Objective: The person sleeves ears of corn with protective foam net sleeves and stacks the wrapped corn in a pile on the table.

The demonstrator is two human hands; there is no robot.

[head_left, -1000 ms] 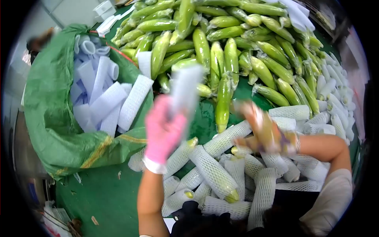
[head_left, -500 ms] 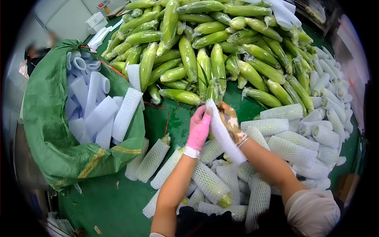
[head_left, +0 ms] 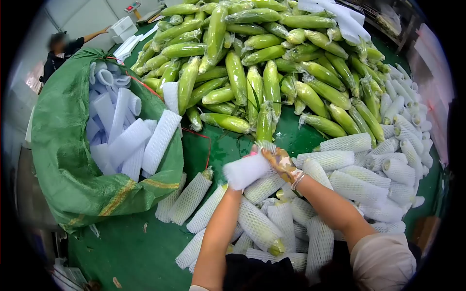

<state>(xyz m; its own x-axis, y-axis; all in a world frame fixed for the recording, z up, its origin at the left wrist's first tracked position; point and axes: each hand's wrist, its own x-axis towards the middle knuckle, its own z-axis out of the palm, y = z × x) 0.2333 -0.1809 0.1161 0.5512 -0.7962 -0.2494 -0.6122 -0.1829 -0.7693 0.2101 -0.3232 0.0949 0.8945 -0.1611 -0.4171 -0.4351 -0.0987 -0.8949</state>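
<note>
While the 2 hands come together in the head view, the right hand (head_left: 278,163) grips a white foam sleeve (head_left: 246,170) at the near end of a wrapped corn cob (head_left: 264,125). The sleeve mostly hides the left hand (head_left: 253,152), whose grip I cannot tell.

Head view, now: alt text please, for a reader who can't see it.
A person's left hand, mostly hidden, and gloved right hand hold a white foam sleeve at the near end of a wrapped corn cob. A heap of wrapped corn lies beyond; sleeved cobs lie nearer, and a green sack of loose sleeves sits at left.
</note>
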